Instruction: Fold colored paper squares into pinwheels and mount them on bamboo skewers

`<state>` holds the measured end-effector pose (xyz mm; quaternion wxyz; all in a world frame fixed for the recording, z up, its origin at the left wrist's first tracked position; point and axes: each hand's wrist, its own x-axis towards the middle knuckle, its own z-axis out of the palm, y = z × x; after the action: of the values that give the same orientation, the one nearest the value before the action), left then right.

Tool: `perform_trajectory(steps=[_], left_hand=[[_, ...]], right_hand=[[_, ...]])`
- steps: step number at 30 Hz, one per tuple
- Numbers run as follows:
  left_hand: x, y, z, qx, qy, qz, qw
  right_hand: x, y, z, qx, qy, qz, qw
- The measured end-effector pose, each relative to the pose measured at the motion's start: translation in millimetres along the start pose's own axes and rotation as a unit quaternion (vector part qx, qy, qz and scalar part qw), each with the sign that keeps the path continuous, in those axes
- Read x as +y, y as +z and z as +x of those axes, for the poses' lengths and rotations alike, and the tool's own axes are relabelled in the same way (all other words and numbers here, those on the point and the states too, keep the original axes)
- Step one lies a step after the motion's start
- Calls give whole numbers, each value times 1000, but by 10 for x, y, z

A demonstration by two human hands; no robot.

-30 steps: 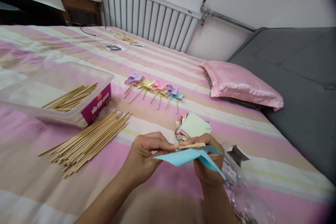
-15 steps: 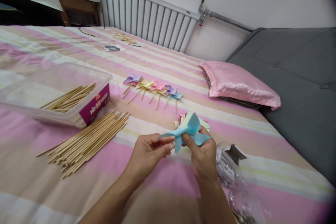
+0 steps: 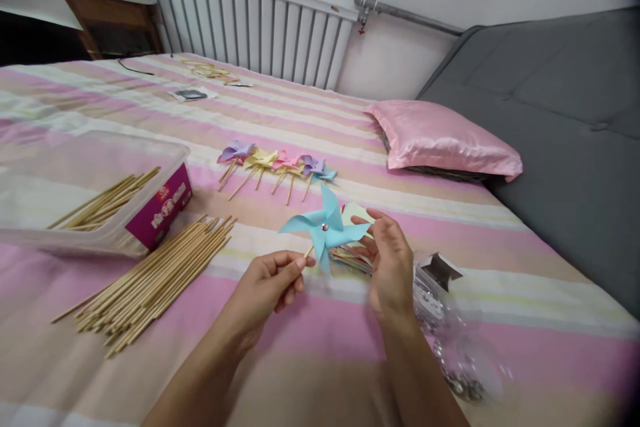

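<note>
We found the blue pinwheel (image 3: 318,233) raised above the striped bedspread (image 3: 320,340), between the two hands, its four blades (image 3: 303,220) spread about a silver fastener (image 3: 325,227). The left hand (image 3: 270,285) pinched its stick (image 3: 309,251) between thumb (image 3: 291,273) and fingers, near the blades. The right hand (image 3: 391,265) stood apart from the left, its fingers (image 3: 384,219) loosely curled and parted beside the blade nearest to it; we could not tell whether a fingertip touched it. Behind the right hand and the pinwheel we noted a stack of cut paper (image 3: 351,259), partly hidden, with a pale green sheet (image 3: 355,213) on top. Farther back, a row of pinwheels (image 3: 287,160) in purple, pink, yellow and blue lay on the bedspread. To the left we observed a pile of loose sticks (image 3: 160,280) just beside a clear plastic box (image 3: 163,208), which held further sticks (image 3: 107,201). Near the right hand lay a small open carton (image 3: 435,277) and clear packaging (image 3: 485,355) with metal pieces (image 3: 467,387) inside. A pink pillow (image 3: 445,135) rested near the grey headboard (image 3: 550,93).
</note>
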<state>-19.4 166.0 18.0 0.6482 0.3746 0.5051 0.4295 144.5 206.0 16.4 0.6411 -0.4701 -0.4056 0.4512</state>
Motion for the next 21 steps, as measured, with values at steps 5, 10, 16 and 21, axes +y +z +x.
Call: perform_trajectory(steps=[5, 10, 16, 21], left_hand=[[14, -15, 0, 10, 3, 0, 1000], [14, -5, 3, 24, 21, -19, 999], [51, 19, 6, 64, 34, -45, 996], [50, 5, 7, 71, 55, -51, 995]], right_hand=[[19, -19, 7, 9, -44, -55, 997], [44, -3, -10, -21, -7, -52, 998], [73, 24, -28, -72, 23, -49, 996], [45, 47, -53, -138, 53, -32, 988]])
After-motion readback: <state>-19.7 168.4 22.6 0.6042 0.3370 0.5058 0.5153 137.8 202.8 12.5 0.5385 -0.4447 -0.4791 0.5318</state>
